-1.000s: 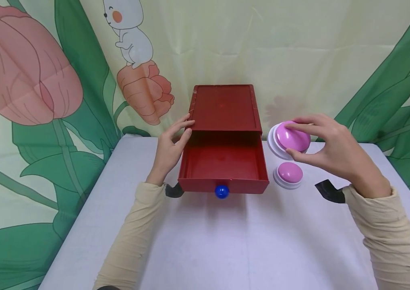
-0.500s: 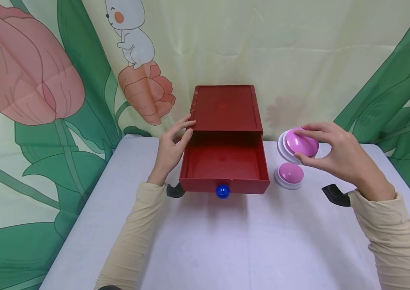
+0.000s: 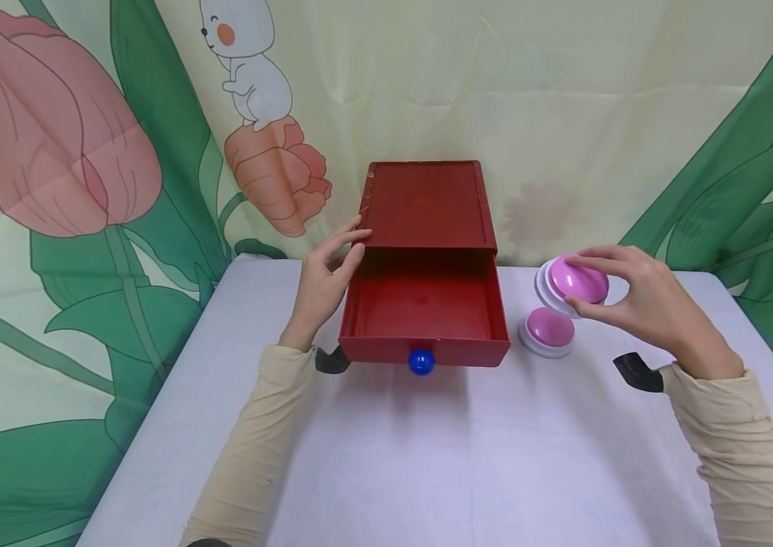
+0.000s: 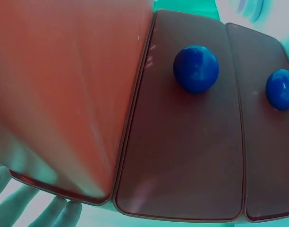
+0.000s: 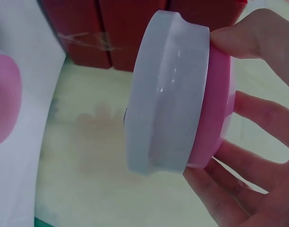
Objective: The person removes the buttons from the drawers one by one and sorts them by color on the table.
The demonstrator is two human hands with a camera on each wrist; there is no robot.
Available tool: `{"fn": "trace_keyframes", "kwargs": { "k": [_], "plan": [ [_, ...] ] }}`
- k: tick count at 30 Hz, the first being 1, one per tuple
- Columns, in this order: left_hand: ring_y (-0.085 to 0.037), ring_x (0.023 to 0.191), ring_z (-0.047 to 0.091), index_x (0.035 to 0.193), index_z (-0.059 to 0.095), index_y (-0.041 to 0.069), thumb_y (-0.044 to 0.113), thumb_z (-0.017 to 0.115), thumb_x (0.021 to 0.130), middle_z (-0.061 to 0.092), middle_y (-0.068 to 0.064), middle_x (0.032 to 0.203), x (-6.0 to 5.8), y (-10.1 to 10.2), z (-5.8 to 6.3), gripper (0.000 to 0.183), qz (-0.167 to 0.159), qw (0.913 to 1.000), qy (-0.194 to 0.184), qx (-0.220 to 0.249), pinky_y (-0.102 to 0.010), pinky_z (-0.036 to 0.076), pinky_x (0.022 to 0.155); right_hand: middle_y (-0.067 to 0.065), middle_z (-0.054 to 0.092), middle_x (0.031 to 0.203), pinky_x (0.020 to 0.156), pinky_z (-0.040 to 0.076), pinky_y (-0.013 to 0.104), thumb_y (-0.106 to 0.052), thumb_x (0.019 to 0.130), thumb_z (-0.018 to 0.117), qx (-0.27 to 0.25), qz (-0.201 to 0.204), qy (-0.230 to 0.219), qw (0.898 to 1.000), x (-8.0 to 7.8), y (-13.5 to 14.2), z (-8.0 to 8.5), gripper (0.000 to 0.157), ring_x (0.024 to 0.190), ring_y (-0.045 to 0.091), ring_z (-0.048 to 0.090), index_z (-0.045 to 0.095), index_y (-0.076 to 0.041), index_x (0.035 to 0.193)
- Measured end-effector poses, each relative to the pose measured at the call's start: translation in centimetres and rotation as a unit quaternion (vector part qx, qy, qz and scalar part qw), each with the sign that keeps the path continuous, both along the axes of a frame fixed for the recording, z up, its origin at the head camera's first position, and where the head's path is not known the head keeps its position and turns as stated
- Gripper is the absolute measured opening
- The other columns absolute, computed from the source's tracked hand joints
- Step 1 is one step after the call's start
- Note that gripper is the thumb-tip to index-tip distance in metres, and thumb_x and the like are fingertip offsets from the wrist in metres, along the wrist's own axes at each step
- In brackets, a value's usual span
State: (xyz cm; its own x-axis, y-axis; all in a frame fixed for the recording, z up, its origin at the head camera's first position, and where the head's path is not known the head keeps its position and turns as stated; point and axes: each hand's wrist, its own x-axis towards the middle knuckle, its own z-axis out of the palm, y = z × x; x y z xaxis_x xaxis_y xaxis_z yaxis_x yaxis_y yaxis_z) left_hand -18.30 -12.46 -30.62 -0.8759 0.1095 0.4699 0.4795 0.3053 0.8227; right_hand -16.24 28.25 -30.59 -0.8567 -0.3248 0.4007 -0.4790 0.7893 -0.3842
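Note:
My right hand point(image 3: 656, 308) pinches a domed pink push button with a white base point(image 3: 579, 281) between thumb and fingers, held tilted above the table. In the right wrist view the white base point(image 5: 165, 94) faces away from the palm. Just below it in the head view, a similar smaller pink push button point(image 3: 550, 327) rests on the table. To the left stands a red drawer cabinet point(image 3: 424, 203); its top drawer point(image 3: 427, 308) is pulled out with nothing visible inside. My left hand point(image 3: 321, 285) rests against the cabinet's left side, fingers extended.
The drawer's blue knob point(image 3: 421, 362) points toward me. Two lower drawers with blue knobs point(image 4: 196, 69) are closed in the left wrist view. A white-covered table point(image 3: 386, 471) carries everything, with a printed cloth point(image 3: 564, 91) hanging directly behind the cabinet.
My right hand has moved the larger push button a little right and toward me, away from the cabinet. The left hand keeps its place on the cabinet.

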Motion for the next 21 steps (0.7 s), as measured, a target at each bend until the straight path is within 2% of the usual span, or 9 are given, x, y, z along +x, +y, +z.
{"fn": "trace_keyframes", "kwargs": {
  "k": [4, 13, 21],
  "plan": [
    [-0.027, 0.140, 0.045, 0.130, 0.064, -0.001, 0.011, 0.057, 0.100, 0.049, -0.013, 0.150, 0.0, 0.0, -0.1, 0.032, 0.004, 1.0000, 0.000, -0.003, -0.049, 0.050, 0.102, 0.019, 0.061, 0.127, 0.079, 0.050, 0.057, -0.013, 0.072, 0.088, 0.001, -0.011, -0.023, 1.000, -0.4, 0.7, -0.7, 0.057, 0.117, 0.039, 0.051, 0.068, -0.003, 0.125],
    [-0.028, 0.139, 0.046, 0.129, 0.064, -0.001, 0.010, 0.057, 0.100, 0.050, -0.014, 0.149, -0.1, 0.0, -0.1, 0.032, 0.005, 1.0000, 0.004, -0.002, -0.049, 0.050, 0.102, 0.026, 0.056, 0.131, 0.086, 0.044, 0.065, -0.017, 0.076, 0.086, -0.008, -0.025, -0.074, 0.997, -1.2, 2.5, -2.3, 0.056, 0.122, 0.046, 0.045, 0.066, -0.002, 0.126],
    [-0.027, 0.138, 0.046, 0.129, 0.064, -0.002, 0.010, 0.057, 0.100, 0.050, -0.014, 0.149, 0.0, 0.1, -0.1, 0.032, 0.007, 1.0000, 0.001, -0.001, -0.050, 0.050, 0.102, 0.028, 0.057, 0.128, 0.086, 0.044, 0.067, -0.018, 0.076, 0.085, -0.005, -0.037, -0.090, 0.995, -1.3, 3.7, -3.6, 0.057, 0.121, 0.047, 0.046, 0.065, 0.001, 0.126]
  ]
}}
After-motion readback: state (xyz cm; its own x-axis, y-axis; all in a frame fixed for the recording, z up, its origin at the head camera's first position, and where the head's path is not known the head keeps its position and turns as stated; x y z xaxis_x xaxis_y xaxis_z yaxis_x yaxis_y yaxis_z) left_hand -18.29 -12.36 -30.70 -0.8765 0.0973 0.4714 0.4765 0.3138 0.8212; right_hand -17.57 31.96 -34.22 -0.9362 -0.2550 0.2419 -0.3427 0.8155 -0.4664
